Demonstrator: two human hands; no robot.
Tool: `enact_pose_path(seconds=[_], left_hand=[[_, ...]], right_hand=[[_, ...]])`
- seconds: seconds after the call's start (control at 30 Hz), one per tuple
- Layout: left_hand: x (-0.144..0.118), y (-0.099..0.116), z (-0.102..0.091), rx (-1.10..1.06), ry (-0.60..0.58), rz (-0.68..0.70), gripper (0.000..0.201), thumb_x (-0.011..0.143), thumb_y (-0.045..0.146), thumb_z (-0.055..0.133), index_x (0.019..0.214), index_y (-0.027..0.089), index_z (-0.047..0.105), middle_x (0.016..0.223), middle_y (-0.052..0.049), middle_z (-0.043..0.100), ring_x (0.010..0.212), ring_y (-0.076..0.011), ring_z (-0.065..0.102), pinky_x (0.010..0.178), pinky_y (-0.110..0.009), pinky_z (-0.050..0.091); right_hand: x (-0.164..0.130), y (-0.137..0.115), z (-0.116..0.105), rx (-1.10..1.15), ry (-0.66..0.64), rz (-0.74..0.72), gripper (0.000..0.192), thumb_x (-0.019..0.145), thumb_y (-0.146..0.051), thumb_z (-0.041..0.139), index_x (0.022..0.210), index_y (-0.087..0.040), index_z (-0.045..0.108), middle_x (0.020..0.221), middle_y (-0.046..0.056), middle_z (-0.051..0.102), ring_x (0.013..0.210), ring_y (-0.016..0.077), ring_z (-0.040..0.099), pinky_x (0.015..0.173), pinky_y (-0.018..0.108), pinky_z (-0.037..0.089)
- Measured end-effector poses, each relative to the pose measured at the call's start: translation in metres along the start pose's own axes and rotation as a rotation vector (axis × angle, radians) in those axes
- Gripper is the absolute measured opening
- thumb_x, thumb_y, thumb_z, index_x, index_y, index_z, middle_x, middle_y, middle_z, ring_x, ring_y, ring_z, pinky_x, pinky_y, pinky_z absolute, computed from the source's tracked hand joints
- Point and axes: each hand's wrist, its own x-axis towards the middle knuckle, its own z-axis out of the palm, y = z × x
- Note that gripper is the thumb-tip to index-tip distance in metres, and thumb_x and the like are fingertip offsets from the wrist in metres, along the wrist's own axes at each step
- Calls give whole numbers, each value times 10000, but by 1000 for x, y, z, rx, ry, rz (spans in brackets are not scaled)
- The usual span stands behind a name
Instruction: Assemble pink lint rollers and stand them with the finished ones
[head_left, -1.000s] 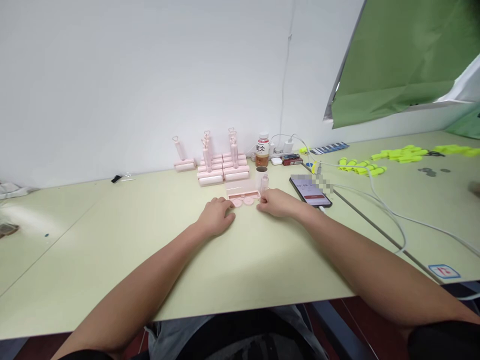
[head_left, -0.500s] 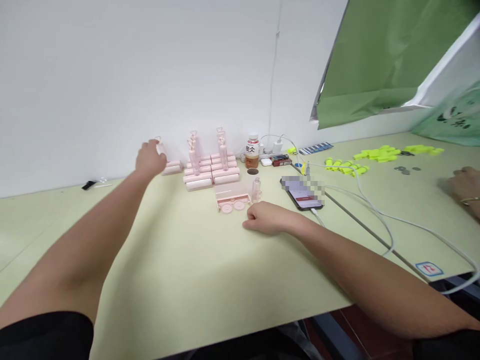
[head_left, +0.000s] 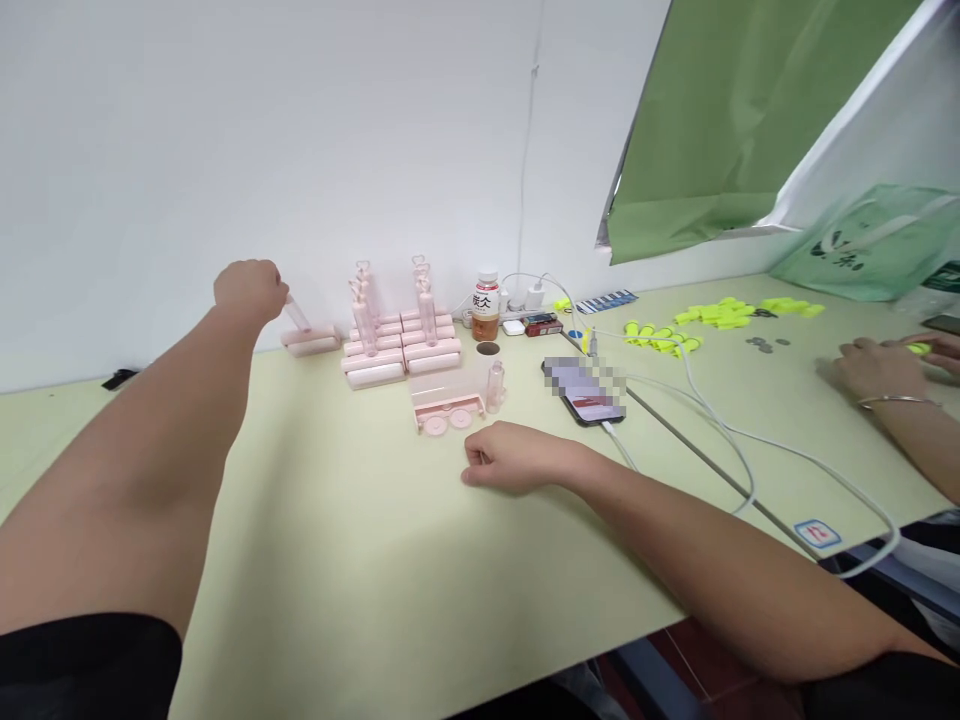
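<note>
The pink lint roller [head_left: 306, 335] sits at the far left of the pink group by the wall, and the left hand [head_left: 246, 288] is closed around its slanting handle. Beside it stands a stack of finished rollers [head_left: 397, 345], so several look done already (a judgement only). Nearer, loose pink parts [head_left: 448, 410] and a small clear tube [head_left: 494, 385] lie unassembled, just beyond the right hand [head_left: 510, 457], which rests loosely curled on the pale green table [head_left: 420, 560], holding nothing. A phone [head_left: 585, 390] charges; another person's hands [head_left: 881, 365] work at the right, under green sheeting [head_left: 735, 120]
</note>
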Motion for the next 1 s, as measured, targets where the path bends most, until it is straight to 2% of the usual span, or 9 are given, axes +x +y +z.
enact_pose_path(seconds=[0.17, 0.3, 0.37, 0.47, 0.57, 0.63, 0.73, 0.83, 1.0], left_hand=[[-17, 12, -16, 352, -31, -79, 310, 709, -2, 674, 545, 168, 474, 635, -13, 467, 1193, -316, 474, 1086, -693, 223], [-41, 37, -50, 493, 43, -30, 239, 809, 131, 648, 612, 159, 517, 679, -23, 536, 1096, -304, 555, 1031, -675, 357], [-61, 54, -69, 500, 134, 63, 209, 899, 194, 557, 697, 141, 551, 662, -17, 565, 921, -245, 634, 928, -607, 489], [-103, 76, -87, 210, 234, 147, 251, 981, 246, 418, 816, 113, 552, 707, -23, 620, 626, -135, 643, 711, -446, 596], [-155, 87, -82, -188, 259, 205, 190, 937, 270, 518, 795, 146, 493, 684, -15, 620, 546, -148, 660, 445, -247, 530], [-189, 88, -68, -442, 167, 164, 222, 923, 322, 551, 781, 169, 475, 713, -33, 638, 598, -192, 701, 364, -212, 485], [-232, 82, -45, -682, 58, 58, 288, 862, 426, 637, 800, 176, 508, 730, -27, 651, 645, -215, 725, 363, -218, 508], [-254, 72, -35, -829, 16, -4, 355, 781, 475, 720, 806, 175, 531, 782, -39, 680, 732, -238, 739, 395, -220, 535], [-253, 50, -38, -952, 7, -111, 415, 716, 516, 763, 802, 175, 543, 815, -62, 703, 759, -238, 735, 433, -232, 549]], right_hand=[[-1, -2, 1, 1, 16, -21, 236, 832, -398, 570, 708, -200, 538, 713, 12, 623, 583, 141, 496, 497, 260, 279], [2, -4, 4, 71, 79, -76, 216, 831, -374, 587, 726, -191, 542, 734, 6, 615, 603, 131, 492, 516, 253, 297], [4, -5, 7, 130, 132, -123, 190, 838, -356, 589, 756, -187, 559, 740, 0, 610, 637, 132, 507, 542, 246, 324], [9, -10, 16, 317, 182, -177, 214, 858, -382, 595, 923, -179, 615, 793, 7, 619, 708, 140, 548, 606, 247, 395], [10, -18, 29, 616, 135, -231, 544, 830, -475, 649, 1279, -198, 517, 1096, 85, 622, 786, 149, 592, 614, 260, 476], [9, -25, 36, 769, 100, -305, 720, 771, -510, 712, 1372, -226, 432, 1250, 128, 553, 830, 162, 603, 582, 264, 514], [6, -34, 42, 872, 190, -395, 621, 730, -512, 749, 1225, -194, 552, 1025, 82, 609, 788, 172, 586, 528, 250, 518], [3, -38, 39, 933, 280, -438, 491, 749, -493, 735, 1108, -181, 613, 799, 29, 589, 706, 165, 567, 485, 235, 496], [1, -39, 36, 1019, 138, -504, 495, 744, -536, 715, 1070, -175, 623, 837, 58, 649, 721, 195, 624, 475, 251, 509]])
